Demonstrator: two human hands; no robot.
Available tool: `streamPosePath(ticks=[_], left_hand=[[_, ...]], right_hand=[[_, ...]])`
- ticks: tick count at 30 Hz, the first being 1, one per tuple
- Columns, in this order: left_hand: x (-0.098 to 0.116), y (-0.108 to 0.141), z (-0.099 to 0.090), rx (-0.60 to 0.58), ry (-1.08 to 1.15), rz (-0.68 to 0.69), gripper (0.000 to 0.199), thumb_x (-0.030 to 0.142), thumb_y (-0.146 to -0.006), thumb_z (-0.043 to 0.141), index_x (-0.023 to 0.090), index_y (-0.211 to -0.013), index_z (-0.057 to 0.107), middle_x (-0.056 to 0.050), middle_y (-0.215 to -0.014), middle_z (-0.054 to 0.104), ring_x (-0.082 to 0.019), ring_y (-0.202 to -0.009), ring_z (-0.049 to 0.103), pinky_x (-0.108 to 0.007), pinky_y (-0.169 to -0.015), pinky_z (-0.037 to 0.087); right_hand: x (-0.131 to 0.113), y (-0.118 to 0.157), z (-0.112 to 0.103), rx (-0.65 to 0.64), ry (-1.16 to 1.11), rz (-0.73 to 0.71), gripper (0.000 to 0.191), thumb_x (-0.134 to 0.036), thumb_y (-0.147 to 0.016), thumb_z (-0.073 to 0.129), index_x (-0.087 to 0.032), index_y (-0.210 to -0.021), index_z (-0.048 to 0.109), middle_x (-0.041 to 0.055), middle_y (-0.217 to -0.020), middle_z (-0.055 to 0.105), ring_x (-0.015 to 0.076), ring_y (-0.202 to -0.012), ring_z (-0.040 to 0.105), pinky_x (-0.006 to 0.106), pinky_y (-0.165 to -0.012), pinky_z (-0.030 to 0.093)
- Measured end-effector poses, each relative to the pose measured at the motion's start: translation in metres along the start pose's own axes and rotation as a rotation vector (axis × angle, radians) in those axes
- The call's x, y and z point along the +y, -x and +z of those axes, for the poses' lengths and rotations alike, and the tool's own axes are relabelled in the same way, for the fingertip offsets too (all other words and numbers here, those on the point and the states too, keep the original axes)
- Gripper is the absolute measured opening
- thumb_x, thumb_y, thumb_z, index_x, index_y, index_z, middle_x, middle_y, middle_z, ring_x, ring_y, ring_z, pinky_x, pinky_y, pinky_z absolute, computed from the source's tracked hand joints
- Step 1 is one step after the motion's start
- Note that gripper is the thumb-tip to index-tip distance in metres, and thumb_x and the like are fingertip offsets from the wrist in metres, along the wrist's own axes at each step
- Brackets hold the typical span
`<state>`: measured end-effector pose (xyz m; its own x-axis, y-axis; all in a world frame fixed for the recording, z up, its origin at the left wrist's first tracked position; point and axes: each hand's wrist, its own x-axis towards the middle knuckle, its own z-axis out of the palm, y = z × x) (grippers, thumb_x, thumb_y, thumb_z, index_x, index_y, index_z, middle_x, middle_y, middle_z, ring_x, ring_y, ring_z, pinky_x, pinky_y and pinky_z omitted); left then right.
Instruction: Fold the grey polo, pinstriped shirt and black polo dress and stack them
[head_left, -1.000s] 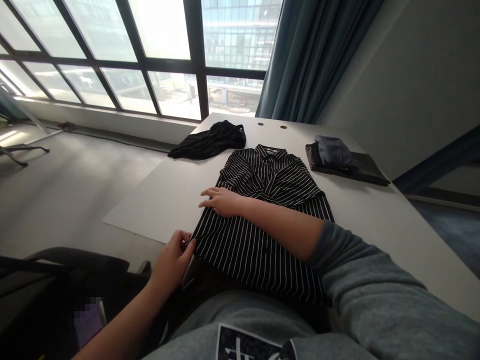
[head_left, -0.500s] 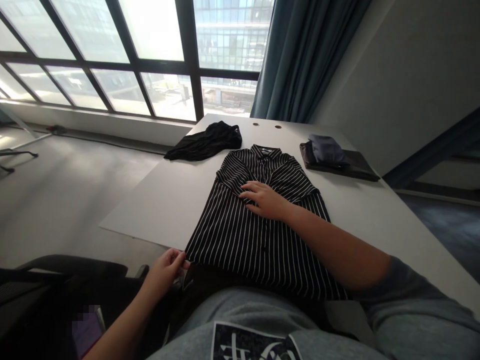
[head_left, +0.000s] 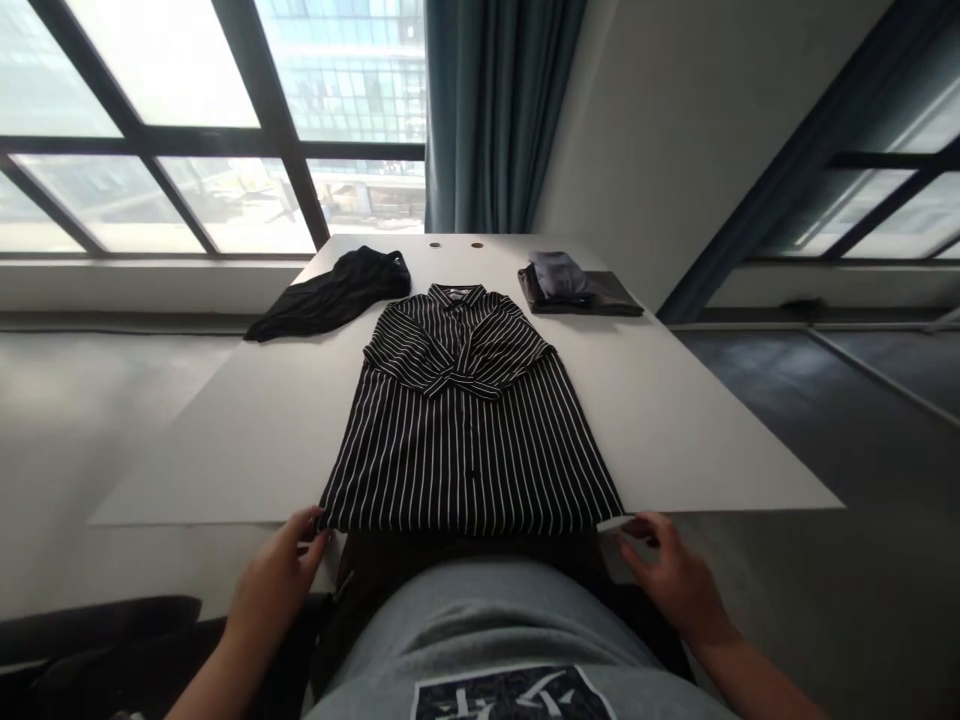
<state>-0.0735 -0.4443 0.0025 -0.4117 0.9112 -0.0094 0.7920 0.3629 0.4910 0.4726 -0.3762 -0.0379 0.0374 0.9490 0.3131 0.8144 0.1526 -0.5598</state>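
Observation:
A black shirt with white stripes (head_left: 469, 450) lies face up and buttoned on the white table, its collar toward the window. Its sleeves are folded inward across the chest, cuffs overlapping at the middle. The hem reaches the near table edge. My left hand (head_left: 281, 570) pinches the hem's left corner between thumb and fingers. Beside the right corner, my right hand (head_left: 671, 575) has thumb and forefinger curved and apart, with nothing clearly held. A small pale strip shows between that corner and the fingers; I cannot make out what it is.
A crumpled black garment (head_left: 341, 290) lies at the table's far left. Folded dark and grey clothes (head_left: 570, 285) are stacked at the far right. The white table (head_left: 697, 440) has two cable holes near its back edge. A black chair part (head_left: 105, 630) is at lower left.
My right hand has left the folded sleeves and come down to the right hem corner. My left hand stays at the left corner. The view has turned right and squared up with the table.

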Motion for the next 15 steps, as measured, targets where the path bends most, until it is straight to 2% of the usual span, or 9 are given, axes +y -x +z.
streamPosePath(ticks=[2, 4, 6, 8, 10, 15], left_hand=[[0.001, -0.002, -0.001, 0.013, 0.017, 0.012, 0.035, 0.049, -0.086, 0.054, 0.029, -0.112, 0.068, -0.005, -0.095, 0.081, -0.028, -0.081, 0.078, -0.033, -0.069, 0.055], [0.001, -0.001, -0.003, 0.042, 0.065, 0.006, 0.035, 0.052, -0.086, 0.053, 0.029, -0.107, 0.069, -0.005, -0.091, 0.081, -0.029, -0.081, 0.078, -0.035, -0.071, 0.056], [0.000, 0.000, -0.004, 0.060, 0.118, -0.026, 0.037, 0.056, -0.086, 0.053, 0.029, -0.105, 0.069, -0.004, -0.089, 0.081, -0.029, -0.083, 0.079, -0.035, -0.072, 0.057], [-0.001, 0.002, -0.005, 0.063, 0.164, -0.070, 0.040, 0.060, -0.084, 0.055, 0.029, -0.105, 0.069, -0.004, -0.089, 0.081, -0.031, -0.088, 0.079, -0.037, -0.073, 0.057], [-0.002, 0.003, -0.004, 0.068, 0.216, -0.099, 0.043, 0.063, -0.083, 0.057, 0.029, -0.107, 0.068, -0.004, -0.091, 0.081, -0.031, -0.093, 0.078, -0.038, -0.076, 0.058], [-0.006, 0.003, -0.002, 0.106, 0.361, -0.146, 0.045, 0.065, -0.082, 0.060, 0.027, -0.106, 0.066, -0.005, -0.095, 0.081, -0.032, -0.098, 0.078, -0.041, -0.083, 0.059]], right_hand=[[-0.008, 0.003, 0.007, 0.009, -0.104, 0.099, 0.054, -0.058, -0.082, 0.068, -0.030, -0.126, 0.056, 0.0079, -0.104, 0.080, 0.0324, -0.097, 0.078, 0.047, -0.084, 0.062], [-0.018, -0.001, 0.010, -0.002, -0.175, 0.147, 0.060, -0.057, -0.081, 0.068, -0.029, -0.133, 0.056, 0.0062, -0.101, 0.081, 0.0310, -0.096, 0.078, 0.045, -0.088, 0.063], [-0.026, -0.008, 0.010, -0.019, -0.218, 0.164, 0.049, -0.057, -0.083, 0.064, -0.030, -0.123, 0.064, 0.0047, -0.093, 0.080, 0.0301, -0.089, 0.079, 0.044, -0.085, 0.063], [-0.030, -0.013, 0.008, -0.020, -0.238, 0.155, 0.036, -0.058, -0.086, 0.060, -0.030, -0.105, 0.071, 0.0055, -0.091, 0.080, 0.0300, -0.084, 0.078, 0.044, -0.082, 0.063], [-0.031, -0.017, 0.005, 0.009, -0.247, 0.145, 0.033, -0.059, -0.088, 0.058, -0.030, -0.095, 0.072, 0.0068, -0.091, 0.080, 0.0305, -0.083, 0.078, 0.045, -0.082, 0.062], [-0.030, -0.019, -0.005, 0.076, -0.237, 0.174, 0.033, -0.060, -0.091, 0.055, -0.030, -0.093, 0.067, 0.0075, -0.084, 0.078, 0.0308, -0.079, 0.077, 0.045, -0.079, 0.062]])
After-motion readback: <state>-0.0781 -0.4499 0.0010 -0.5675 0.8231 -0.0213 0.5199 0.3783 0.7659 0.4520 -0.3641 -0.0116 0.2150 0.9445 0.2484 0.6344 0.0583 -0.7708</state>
